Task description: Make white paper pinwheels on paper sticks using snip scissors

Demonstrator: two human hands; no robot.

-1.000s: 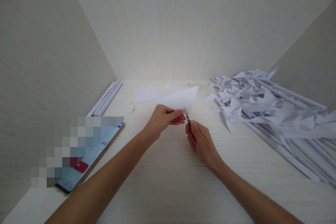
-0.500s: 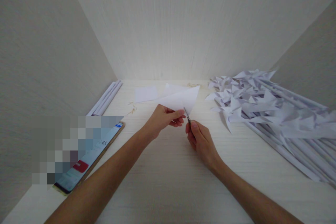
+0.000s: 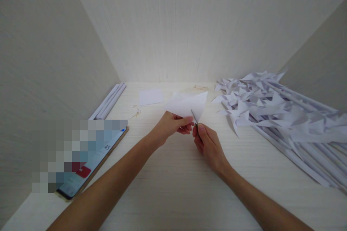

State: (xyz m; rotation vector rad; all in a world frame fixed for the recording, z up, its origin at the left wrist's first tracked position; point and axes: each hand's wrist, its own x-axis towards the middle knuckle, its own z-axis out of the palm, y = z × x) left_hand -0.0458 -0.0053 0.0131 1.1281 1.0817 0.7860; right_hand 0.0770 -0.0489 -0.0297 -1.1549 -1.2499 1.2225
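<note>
My left hand (image 3: 177, 124) pinches the near edge of a white sheet of paper (image 3: 187, 103), which is lifted and tilted over the table. In my right hand (image 3: 206, 140) is a small pair of scissors (image 3: 194, 116); the fingers are closed around the handles, which are mostly hidden. The thin metal blade lies across the paper near its lower right edge, just right of my left fingertips. Whether the blades are apart, I cannot tell.
Paper pinwheels (image 3: 252, 101) on rolled sticks lie piled at the right. A flat white paper (image 3: 150, 96) and thin scraps (image 3: 137, 112) lie left of centre. Paper rolls (image 3: 111, 101) and a phone (image 3: 94, 166), partly blurred out, are at the left. Walls enclose the table.
The paper and my left hand have shifted slightly right and toward me. The scissors' blade now reaches further over the paper, while my right hand has barely moved.
</note>
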